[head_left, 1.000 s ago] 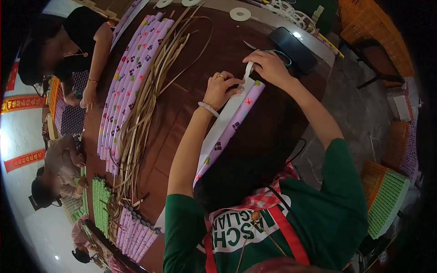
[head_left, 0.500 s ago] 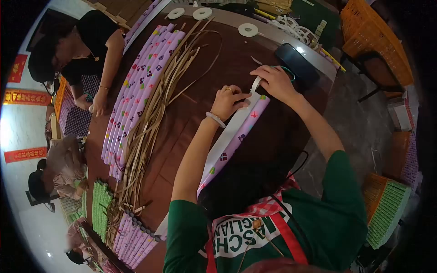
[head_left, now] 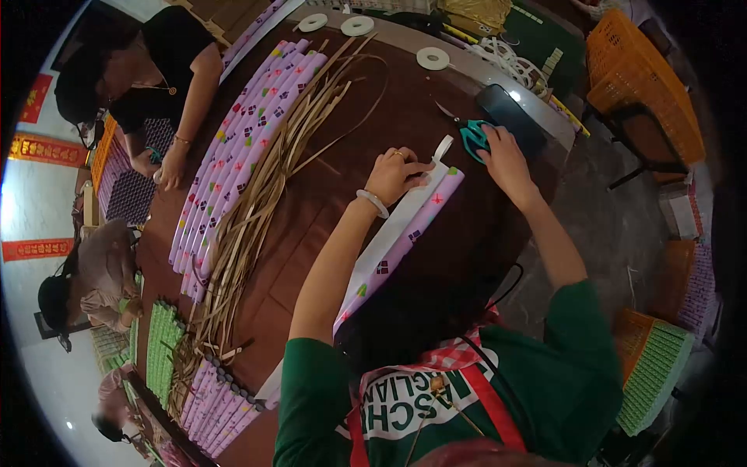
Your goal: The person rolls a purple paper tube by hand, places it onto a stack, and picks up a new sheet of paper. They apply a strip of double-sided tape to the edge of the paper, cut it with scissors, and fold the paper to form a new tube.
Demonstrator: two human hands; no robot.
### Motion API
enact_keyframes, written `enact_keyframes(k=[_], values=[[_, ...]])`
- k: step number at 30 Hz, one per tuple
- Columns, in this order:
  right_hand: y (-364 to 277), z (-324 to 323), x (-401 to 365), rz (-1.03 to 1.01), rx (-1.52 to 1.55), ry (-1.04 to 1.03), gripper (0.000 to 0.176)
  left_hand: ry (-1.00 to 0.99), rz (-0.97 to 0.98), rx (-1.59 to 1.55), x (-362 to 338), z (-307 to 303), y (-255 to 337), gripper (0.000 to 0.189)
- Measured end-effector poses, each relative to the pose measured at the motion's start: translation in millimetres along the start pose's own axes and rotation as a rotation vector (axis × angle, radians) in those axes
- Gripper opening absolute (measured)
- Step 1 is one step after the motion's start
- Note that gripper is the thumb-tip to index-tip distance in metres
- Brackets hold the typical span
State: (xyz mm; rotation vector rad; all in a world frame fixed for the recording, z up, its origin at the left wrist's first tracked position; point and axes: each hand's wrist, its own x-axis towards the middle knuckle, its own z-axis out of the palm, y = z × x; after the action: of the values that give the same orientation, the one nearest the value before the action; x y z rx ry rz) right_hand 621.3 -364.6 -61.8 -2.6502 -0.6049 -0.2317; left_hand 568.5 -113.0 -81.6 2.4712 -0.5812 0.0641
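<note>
My left hand (head_left: 398, 180) is closed, thumb and fingers pressed on a white strip (head_left: 408, 204) along a purple printed roll (head_left: 424, 219) that lies slantwise before me. A short loop of white tape (head_left: 443, 146) stands up past the roll's far end. To its right, my right hand (head_left: 507, 165) has its fingers closed at the teal handles of a pair of scissors (head_left: 472, 138). The blades point away to the left on the brown tabletop. Fingertips of the right hand are partly hidden by the handles.
Several purple printed rolls (head_left: 241, 148) lie left beside brown strips (head_left: 268, 183). White tape rolls (head_left: 433, 58) and a dark case (head_left: 510, 117) sit near the table's far edge. Another person (head_left: 148, 86) works at the left. Orange crates (head_left: 646, 86) stand at the right.
My right hand has let go of the white tape and moved right and down to the scissors. My left hand stays on the strip. The whole view has shifted slightly.
</note>
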Motion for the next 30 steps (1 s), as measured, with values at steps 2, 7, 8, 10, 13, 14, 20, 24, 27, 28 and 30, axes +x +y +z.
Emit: enact_keyframes(k=[2, 7, 8, 10, 13, 14, 20, 24, 27, 28, 30], values=[[5, -2, 5, -0.012, -0.002, -0.041, 0.048, -0.001, 0.001, 0.004, 0, 1, 0, 0.030], [9, -27, 7, 0.226, 0.322, -0.270, 0.050, -0.007, -0.013, -0.012, 1, -2, 2, 0.029], [17, -28, -1, 0.316, 0.516, -0.298, 0.049, 0.000, -0.015, -0.009, 1, -1, 2, 0.029], [32, -31, -19, 0.265, 0.645, -0.362, 0.049, 0.016, -0.006, -0.014, -1, 1, 3, 0.029], [37, -51, -27, 0.190, 0.879, -0.551, 0.048, -0.004, -0.019, 0.029, 0, 1, 4, 0.028], [35, -61, -25, 0.206, 0.788, -0.628, 0.050, -0.001, -0.020, 0.032, 0, 2, 5, 0.028], [33, -104, -6, -0.033, 0.358, -0.724, 0.062, 0.078, -0.014, 0.141, -2, 8, 14, 0.024], [22, -98, -5, -0.166, 0.301, -0.716, 0.057, 0.108, -0.017, 0.140, -3, 10, 14, 0.023], [12, -93, 2, -0.230, 0.277, -0.717, 0.051, 0.122, -0.021, 0.143, -5, 9, 17, 0.024], [10, -92, 4, -0.239, 0.308, -0.718, 0.049, 0.123, -0.021, 0.145, -5, 8, 18, 0.024], [10, -88, 8, -0.255, 0.337, -0.713, 0.047, 0.093, -0.029, 0.111, -4, 5, 18, 0.028]])
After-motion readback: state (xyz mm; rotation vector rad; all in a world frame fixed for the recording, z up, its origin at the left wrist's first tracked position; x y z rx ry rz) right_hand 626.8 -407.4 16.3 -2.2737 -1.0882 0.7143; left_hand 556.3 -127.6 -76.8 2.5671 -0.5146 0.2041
